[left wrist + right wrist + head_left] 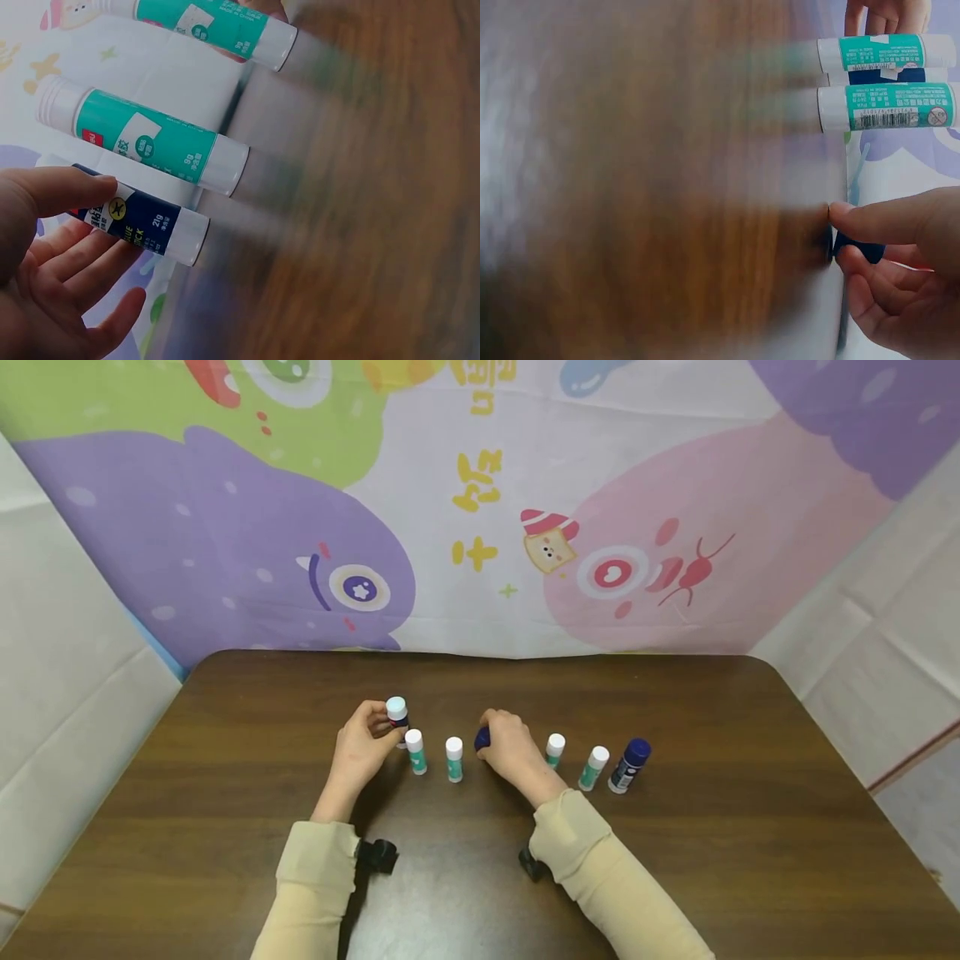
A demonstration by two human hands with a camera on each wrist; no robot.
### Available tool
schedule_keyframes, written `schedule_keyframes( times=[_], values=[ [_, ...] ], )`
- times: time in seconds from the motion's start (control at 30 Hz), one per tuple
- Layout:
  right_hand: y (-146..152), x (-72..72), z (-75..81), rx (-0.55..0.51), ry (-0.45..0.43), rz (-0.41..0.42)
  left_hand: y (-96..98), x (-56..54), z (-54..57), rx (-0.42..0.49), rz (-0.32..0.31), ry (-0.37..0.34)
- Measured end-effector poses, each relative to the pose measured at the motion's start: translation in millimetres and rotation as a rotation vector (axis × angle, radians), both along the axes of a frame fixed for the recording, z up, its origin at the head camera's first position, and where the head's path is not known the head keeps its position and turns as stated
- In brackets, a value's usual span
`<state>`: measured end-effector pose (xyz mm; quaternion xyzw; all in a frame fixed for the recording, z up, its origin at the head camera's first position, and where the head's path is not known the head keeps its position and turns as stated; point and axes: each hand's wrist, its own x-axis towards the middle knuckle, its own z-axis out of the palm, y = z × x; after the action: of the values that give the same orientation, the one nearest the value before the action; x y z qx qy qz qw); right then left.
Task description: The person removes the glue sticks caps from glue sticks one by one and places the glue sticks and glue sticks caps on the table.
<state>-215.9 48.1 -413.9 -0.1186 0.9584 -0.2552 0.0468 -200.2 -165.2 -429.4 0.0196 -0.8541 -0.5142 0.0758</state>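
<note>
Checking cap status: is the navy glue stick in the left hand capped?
Uncapped. The navy glue stick shows a bare white top; the right hand holds a blue cap.

The blue glue stick (pixel 139 223) reads "21g"; the green glue stick (pixel 150 142) reads "9g".

Your left hand (pixel 362 752) pinches a navy glue stick (pixel 397 713) near its top; its cap is off and the white neck shows. It stands upright on the table, its white base down, a navy label with white print wrapped round the barrel (pixel 139 223). Just to the right of that hand stand two teal glue sticks. Your right hand (pixel 512 752) curls over the dark blue cap (pixel 482 739), which peeks out at your fingertips on the hand's left side, pressed low against the tabletop (pixel 857 247).
</note>
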Motion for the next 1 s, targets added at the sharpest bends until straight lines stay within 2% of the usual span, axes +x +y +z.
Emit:
schedule_keyframes(
  times=[0.27, 0.57, 0.8, 1.0],
  values=[
    [-0.8, 1.2, -0.3, -0.002, 0.004, -0.026, -0.4, -0.7, 0.0, 0.008, -0.014, 0.009],
    [-2.2, 2.5, -0.7, 0.009, -0.019, -0.006, -2.2, 1.7, 2.5, -0.014, -0.029, -0.010],
    [-2.2, 4.1, -0.8, 0.004, -0.030, -0.010, -3.7, 2.0, 3.4, -0.072, -0.064, -0.086],
    [-1.9, 5.1, -0.4, -0.018, -0.036, -0.029, -4.3, 5.1, 10.4, -0.167, -0.147, -0.206]
  ],
)
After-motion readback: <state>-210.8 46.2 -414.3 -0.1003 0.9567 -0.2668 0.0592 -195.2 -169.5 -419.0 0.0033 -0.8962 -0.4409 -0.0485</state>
